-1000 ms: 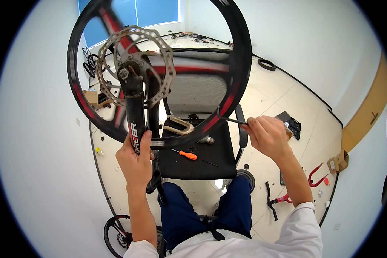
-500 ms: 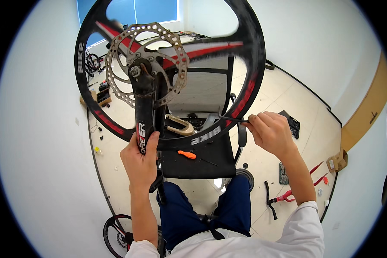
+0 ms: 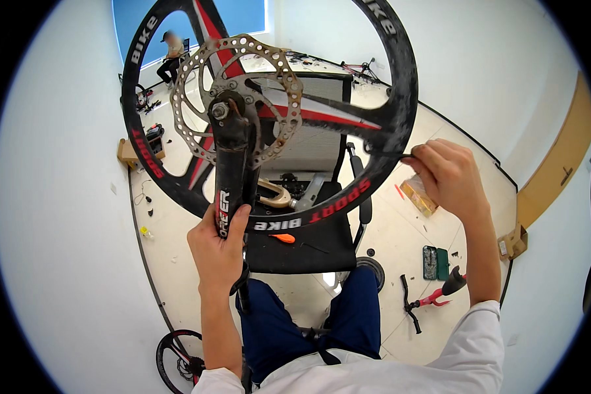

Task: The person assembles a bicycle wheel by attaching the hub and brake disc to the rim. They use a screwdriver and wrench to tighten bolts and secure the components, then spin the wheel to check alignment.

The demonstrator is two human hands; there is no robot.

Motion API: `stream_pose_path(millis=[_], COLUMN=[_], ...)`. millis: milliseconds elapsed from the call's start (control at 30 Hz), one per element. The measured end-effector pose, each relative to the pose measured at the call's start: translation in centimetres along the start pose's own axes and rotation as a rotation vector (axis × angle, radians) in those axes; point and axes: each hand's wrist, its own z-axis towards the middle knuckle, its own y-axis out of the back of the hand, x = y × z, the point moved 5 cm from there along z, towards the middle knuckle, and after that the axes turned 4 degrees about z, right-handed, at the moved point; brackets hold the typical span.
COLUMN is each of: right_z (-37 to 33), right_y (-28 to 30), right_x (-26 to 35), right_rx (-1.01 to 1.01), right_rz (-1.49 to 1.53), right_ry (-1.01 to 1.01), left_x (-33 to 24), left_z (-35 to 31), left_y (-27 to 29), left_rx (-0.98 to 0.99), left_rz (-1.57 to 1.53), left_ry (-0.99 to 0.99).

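A black bicycle fork [image 3: 232,171] stands upright, with my left hand [image 3: 217,253] wrapped around its lower leg. Mounted in it is a black wheel [image 3: 400,121] with red and white spokes, and a perforated metal brake disc [image 3: 289,98] sits on the near side of the hub. My right hand [image 3: 450,174] pinches a thin black hex key [image 3: 395,155] beside the wheel's right edge. The key's far end overlaps the rim near a spoke; whether it touches I cannot tell.
Behind the wheel, a black chair [image 3: 295,256] bears an orange-handled tool [image 3: 282,238] and loose parts. On the floor at right lie a green case [image 3: 443,262], a red frame with black handlebar [image 3: 430,300] and a yellow box [image 3: 419,196]. A person [image 3: 172,56] sits far left.
The wheel has turned clockwise and appears slightly further right. My right hand has moved up and right with the hex key. My left hand keeps its hold on the fork.
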Motion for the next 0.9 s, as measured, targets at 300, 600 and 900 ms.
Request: stream_pose_path(millis=[300,600,900], right_z=[-0.9,-2.2,-20.5], right_y=[0.1,0.0,-21.0], right_x=[-0.4,0.1,2.7], right_rx=[-0.070,-0.258,-0.081], right_rz=[0.104,0.294,0.866], right_ry=[-0.152,-0.338,-1.080], left_x=[-0.3,-0.8,-0.1], left_z=[-0.2,0.3,1.4], left_y=[-1.4,-1.9,0.1], left_rx=[0.029,-0.070,-0.075], left_rz=[0.015,0.127,0.044], left_ry=[-0.001,-0.121,0.122])
